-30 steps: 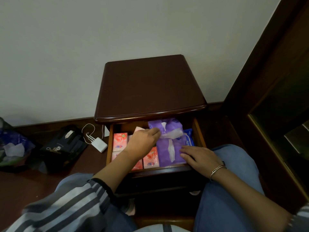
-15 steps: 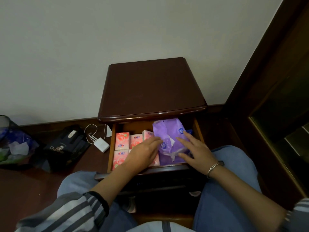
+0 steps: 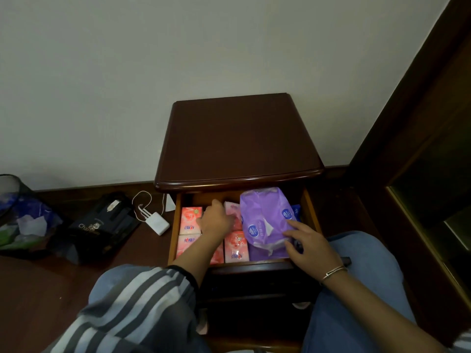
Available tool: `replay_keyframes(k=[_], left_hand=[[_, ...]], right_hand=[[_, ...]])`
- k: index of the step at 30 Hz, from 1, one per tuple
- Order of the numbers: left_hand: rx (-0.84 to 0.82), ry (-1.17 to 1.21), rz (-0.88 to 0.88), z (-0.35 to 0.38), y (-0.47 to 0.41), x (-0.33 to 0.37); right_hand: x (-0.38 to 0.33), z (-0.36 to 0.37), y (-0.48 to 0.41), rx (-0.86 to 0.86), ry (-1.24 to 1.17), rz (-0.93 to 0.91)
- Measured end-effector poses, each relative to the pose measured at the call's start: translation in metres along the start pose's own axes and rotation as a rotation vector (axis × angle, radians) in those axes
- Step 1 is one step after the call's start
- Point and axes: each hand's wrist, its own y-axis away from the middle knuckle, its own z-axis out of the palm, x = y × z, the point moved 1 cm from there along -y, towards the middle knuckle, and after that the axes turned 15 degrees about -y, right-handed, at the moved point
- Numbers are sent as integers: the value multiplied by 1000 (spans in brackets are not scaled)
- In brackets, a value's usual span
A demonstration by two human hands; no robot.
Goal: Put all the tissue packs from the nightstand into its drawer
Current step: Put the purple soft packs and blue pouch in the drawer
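Both our hands are down in the open drawer (image 3: 175,233), and the nightstand (image 3: 237,138) top above it shows no packs, so we judge the job nearly finished. Our main worry is the purple tissue pack (image 3: 265,222): it is a soft, crinkly bag that bulges up on the right side of the drawer, lying over another purple pack beneath, and if it stays proud it may catch the nightstand's front edge when the drawer slides shut. Our right hand (image 3: 309,247) lies on its near corner with fingers loosely spread, pressing, not gripping. Our left hand (image 3: 216,220) rests curled over the small pink tissue packs (image 3: 190,221), which sit in neat rows on the left; whether it pinches one we cannot tell. Shoving there could tip a pink pack out of line. A blue pack (image 3: 296,209) peeks out at the far right.
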Motion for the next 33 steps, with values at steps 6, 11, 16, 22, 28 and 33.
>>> replay_keyframes(k=[6, 11, 16, 22, 28, 33], left_hand=[[135, -46, 32, -20, 6, -42], [390, -472, 324, -10, 16, -29], [158, -643, 483, 9, 14, -39], [105, -584, 524, 9, 13, -52], [72, -557, 546, 14, 13, -54], [77, -612, 523, 15, 10, -53]], right_hand=[[-2, -2, 1, -27, -32, -43], [-5, -5, 3, -82, -61, -96], [-9, -9, 5, -49, -14, -116], [-10, -14, 6, 12, -31, -94], [-16, -18, 5, 150, -176, -80], [-17, -20, 4, 207, -214, -62]])
